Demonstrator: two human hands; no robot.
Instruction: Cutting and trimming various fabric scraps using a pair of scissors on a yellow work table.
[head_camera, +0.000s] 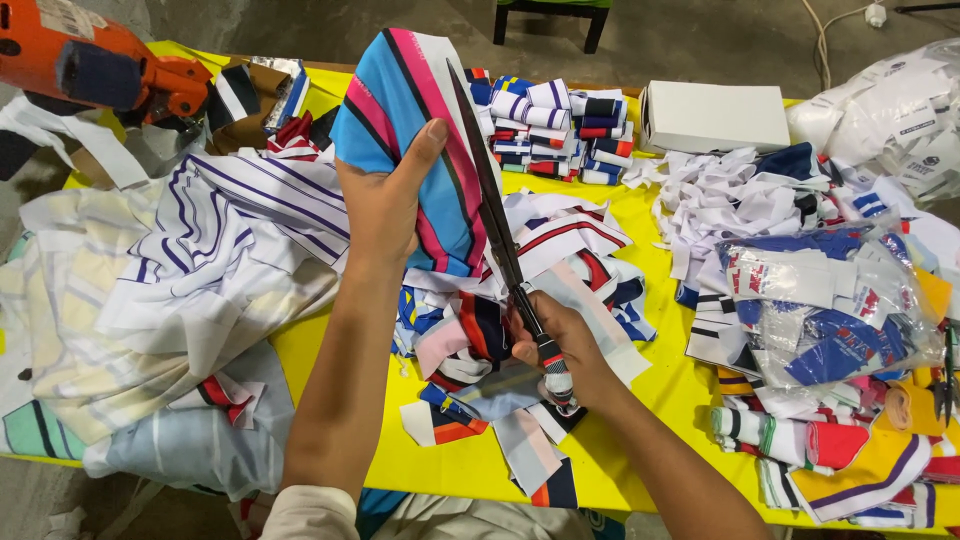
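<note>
— Over the yellow table (330, 345), what are the two hands doing?

— Both forearms come up from the bottom edge. The right hand (555, 345) is low and near, clenched round the handles of a long pair of dark scissors (492, 205); the blades slant up and to the left from the fist, tip highest.

— And the other?

— The left hand (385, 205) is raised higher, fingers wrapped behind a blue and pink striped fabric piece (415, 130), thumb pressed on its front. It grips the cloth upright.

— Where is the cloth against the blades?

— Just left of them. The blades run along its right edge, touching or overlapping it. I cannot tell whether the blades stand apart or together; they read as one dark line.

— What lies around?

— Under the right hand, a heap of cut scraps (500, 400). To the left, a pile of pale striped cloth (190, 270). At the right, a clear plastic bag (830, 310) of pieces. Further back, a stack of folded striped strips (550, 130), then a white box (715, 115), and an orange power tool (90, 65) at the far left corner.

— Anything unclear?

— The scissor handles are hidden inside the fist, and the left fingers behind the cloth.
</note>
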